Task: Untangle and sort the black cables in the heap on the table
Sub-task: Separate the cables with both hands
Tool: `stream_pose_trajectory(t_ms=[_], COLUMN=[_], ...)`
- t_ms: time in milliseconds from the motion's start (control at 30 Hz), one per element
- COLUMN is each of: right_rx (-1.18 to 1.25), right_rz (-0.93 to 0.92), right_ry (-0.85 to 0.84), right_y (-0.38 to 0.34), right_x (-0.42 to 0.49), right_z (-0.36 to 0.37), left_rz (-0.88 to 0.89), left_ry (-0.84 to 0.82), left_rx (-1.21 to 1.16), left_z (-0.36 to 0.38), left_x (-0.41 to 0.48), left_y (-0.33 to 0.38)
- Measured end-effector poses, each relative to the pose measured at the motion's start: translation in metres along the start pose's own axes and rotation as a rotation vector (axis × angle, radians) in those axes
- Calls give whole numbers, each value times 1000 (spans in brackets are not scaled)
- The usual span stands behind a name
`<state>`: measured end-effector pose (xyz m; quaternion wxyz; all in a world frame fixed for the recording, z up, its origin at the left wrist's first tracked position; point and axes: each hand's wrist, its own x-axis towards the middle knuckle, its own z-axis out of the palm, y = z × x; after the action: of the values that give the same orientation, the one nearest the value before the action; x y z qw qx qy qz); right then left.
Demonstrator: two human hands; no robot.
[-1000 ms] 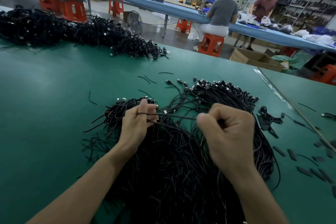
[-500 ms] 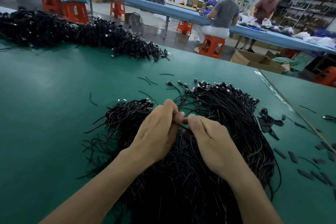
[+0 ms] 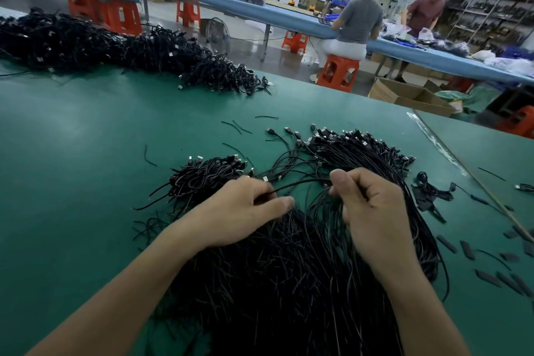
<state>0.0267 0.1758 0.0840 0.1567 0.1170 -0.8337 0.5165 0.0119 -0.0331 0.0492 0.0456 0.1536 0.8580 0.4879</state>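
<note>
We are pinching one black cable (image 3: 303, 181) between our left hand (image 3: 242, 211) and right hand (image 3: 372, 211), both curled round it just above the heap (image 3: 289, 274) on the desk (image 3: 72, 167), which is lying mostly tangled. Only a small bundle (image 3: 208, 173) is sitting sorted at left, we judge, and crossing strands (image 3: 291, 163) are likely snagging the held cable.

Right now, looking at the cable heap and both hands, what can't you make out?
Head view only.
Cable heap: near end cut off by the bottom edge.
Single cable pinched between left hand and right hand: its ends vanish under the fingers.
Plugs: connector type too small.
Far heap: cut off by the left edge.
</note>
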Motion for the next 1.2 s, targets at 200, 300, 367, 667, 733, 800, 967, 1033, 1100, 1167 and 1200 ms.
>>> stream_pose_trajectory(t_ms=[200, 300, 367, 667, 733, 800, 967, 1033, 1100, 1167, 1200], right_rx=[-155, -181, -151, -148, -156, -129, 3, -9, -103, -105, -74], right_rz=[-2, 13, 41, 70, 79, 95, 151, 94, -3, -53, -74], right_ry=[44, -40, -136, -604, -671, -674, -589, -525, -428, -343, -318], right_y=[8, 11, 16, 7, 2, -1, -5, -5, -5, -7, -8], right_x=[10, 8, 4, -26, -26, -23, -12, -7, -1, 1, 1], right_z=[-8, 5, 18, 38, 35, 30, 19, 15, 10, 7, 8], left_rz=[-41, 27, 30, 80, 122, 157, 88, 34, -15, -69, -97], left_ry=[-501, -738, -736, 300, 439, 507, 232, 141, 59, -138, -248], left_rx=[-419, -778, -1043, -1167, -892, -575, -110, -112, -204, -443, -568], left_z=[-4, 1, 5, 11, 13, 12, 17, 20, 20, 20, 19], left_x=[-19, -26, -27, -1, 1, 0, -6, -8, -12, -20, -25], left_y=[17, 28, 36, 15, 2, -7, -11, -8, -2, 6, 10])
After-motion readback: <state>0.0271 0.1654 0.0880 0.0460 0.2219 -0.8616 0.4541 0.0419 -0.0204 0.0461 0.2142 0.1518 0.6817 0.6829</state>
